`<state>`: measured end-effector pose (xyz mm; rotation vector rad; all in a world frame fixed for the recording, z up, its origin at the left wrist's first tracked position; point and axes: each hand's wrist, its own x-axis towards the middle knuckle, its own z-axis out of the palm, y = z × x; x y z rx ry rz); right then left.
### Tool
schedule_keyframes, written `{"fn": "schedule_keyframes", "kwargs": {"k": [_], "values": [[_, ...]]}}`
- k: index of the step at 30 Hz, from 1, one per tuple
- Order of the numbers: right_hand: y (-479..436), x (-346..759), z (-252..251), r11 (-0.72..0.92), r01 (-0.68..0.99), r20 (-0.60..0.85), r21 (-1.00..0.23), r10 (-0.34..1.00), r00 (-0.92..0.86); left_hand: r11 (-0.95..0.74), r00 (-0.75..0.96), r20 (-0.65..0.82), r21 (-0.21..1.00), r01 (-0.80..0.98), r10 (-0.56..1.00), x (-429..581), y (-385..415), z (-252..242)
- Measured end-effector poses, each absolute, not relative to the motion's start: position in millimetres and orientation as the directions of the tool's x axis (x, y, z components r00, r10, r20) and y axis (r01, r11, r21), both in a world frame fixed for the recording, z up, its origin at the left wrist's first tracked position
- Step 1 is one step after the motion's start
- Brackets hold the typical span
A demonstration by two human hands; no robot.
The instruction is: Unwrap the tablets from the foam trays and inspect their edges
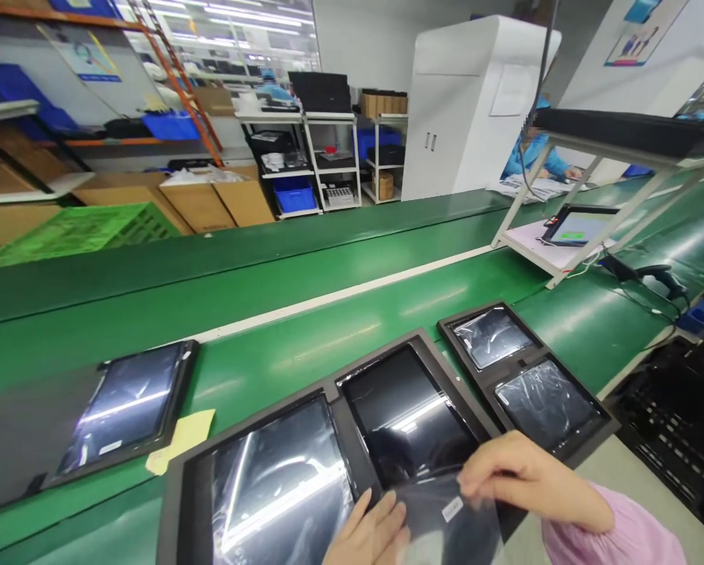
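Observation:
A clear plastic film point(428, 502) with a small white label hangs over the near end of a black screen point(407, 412). My right hand point(522, 475) pinches the film's right edge between thumb and fingers. Fingers stretched out, my left hand point(375, 530) lies at the film's left side, beside the screen's lower corner. That screen sits in the right recess of a dark foam tray point(352, 439). In the left recess lies another screen point(284, 479), covered in shiny plastic. The lower part of the film and most of my left palm are cut off by the frame.
Right of the tray, a second foam tray point(486, 384) holds two wrapped screens. To the left lie another screen point(131, 400) and yellow paper point(184, 439). A white-framed stand point(528, 235) and a handheld scanner point(651, 275) are on the green bench point(328, 314). A person point(545, 157) sits beyond.

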<state>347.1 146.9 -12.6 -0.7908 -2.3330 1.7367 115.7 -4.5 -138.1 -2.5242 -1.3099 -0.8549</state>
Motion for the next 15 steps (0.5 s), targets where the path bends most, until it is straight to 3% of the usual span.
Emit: {"fn": "schedule_keyframes", "kwargs": {"k": [3, 5, 7, 9, 12, 15], "values": [[158, 332, -41, 0.371, 0.512, -0.081, -0.775, 0.745, -0.662, -0.593, 0.461, 0.579, 0.049, 0.804, 0.673, 115, -4, -138], [161, 316, -57, 0.494, 0.686, 0.016, -0.535, 0.817, -0.576, -0.586, 0.457, 0.607, 0.018, 0.810, 0.650, 115, -2, -135], [162, 299, -66, 0.532, 0.809, 0.012, -0.250, 0.837, -0.546, -0.591, 0.464, 0.624, -0.004, 0.806, 0.629, 114, 0, -134], [160, 283, -69, 0.514, 0.857, -0.024, -0.046, 0.857, -0.515, -0.619, 0.493, 0.616, -0.012, 0.785, 0.614, 113, 2, -133], [160, 266, -65, 0.445, 0.895, -0.021, 0.034, 0.895, -0.445, -0.650, 0.507, 0.551, 0.087, 0.755, 0.662, 113, 1, -129], [167, 263, -60, 0.360, 0.933, -0.071, -0.026, 0.930, -0.361, -0.568, 0.435, 0.397, 0.330, 0.754, 0.808, 117, -5, -120]]}}
